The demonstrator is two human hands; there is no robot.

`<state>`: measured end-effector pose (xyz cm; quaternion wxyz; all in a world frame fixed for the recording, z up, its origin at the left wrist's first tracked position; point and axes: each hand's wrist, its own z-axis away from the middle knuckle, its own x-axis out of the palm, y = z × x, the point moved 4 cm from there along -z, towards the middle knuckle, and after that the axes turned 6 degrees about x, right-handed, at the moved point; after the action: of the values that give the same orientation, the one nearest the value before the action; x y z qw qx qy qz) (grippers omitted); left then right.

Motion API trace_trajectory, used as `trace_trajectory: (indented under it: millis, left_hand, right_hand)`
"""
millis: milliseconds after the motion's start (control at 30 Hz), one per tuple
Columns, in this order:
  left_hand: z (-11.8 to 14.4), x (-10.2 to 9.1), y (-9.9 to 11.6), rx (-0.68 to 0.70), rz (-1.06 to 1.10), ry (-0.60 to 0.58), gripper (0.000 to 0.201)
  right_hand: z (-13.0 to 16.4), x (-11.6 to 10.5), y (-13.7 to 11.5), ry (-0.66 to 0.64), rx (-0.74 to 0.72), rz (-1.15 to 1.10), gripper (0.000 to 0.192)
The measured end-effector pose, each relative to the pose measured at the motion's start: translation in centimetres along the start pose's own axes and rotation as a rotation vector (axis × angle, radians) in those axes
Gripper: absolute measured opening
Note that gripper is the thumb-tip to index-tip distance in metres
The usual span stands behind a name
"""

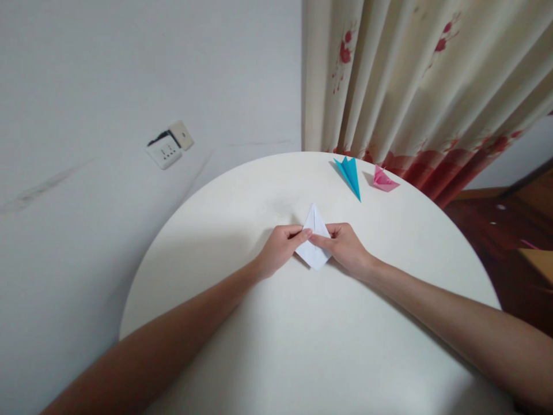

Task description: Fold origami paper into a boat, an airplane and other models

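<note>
A sheet of white paper (317, 257), folded into a kite shape, is held between my two hands over the table, its narrow point facing away from me. A crease or seam runs down its middle. My left hand (281, 245) grips the left side, thumb on top and fingers partly hidden behind the paper. On the other side my right hand (349, 246) pinches the right edge, its thumb lying across the front near the centre seam. The two thumbs almost meet.
A blue paper plane (349, 176) and a pink folded paper piece (384, 180) lie near the far right edge of the round white table (276, 357). Behind stand a wall with a socket (164, 151) and a patterned curtain (401, 86).
</note>
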<state>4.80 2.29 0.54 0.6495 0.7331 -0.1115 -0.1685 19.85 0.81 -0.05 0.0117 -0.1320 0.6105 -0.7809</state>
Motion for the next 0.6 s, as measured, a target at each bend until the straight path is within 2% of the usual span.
trace_trajectory:
  millis: [200,467,600]
  left_hand:
    - [0.0,0.2,0.1,0.014,-0.044,-0.100,0.038]
    - [-0.2,0.4,-0.8,0.005,0.068,-0.066,0.028]
    - [-0.4,0.5,-0.9,0.069,0.101,-0.048,0.045]
  right_hand:
    - [-0.3,-0.5,-0.2,0.107,-0.057,-0.047,0.039]
    - [-0.5,-1.0,-0.4,0.157,-0.075,-0.011,0.038]
    - [-0.6,-1.1,-0.5,0.154,-0.080,-0.038,0.039]
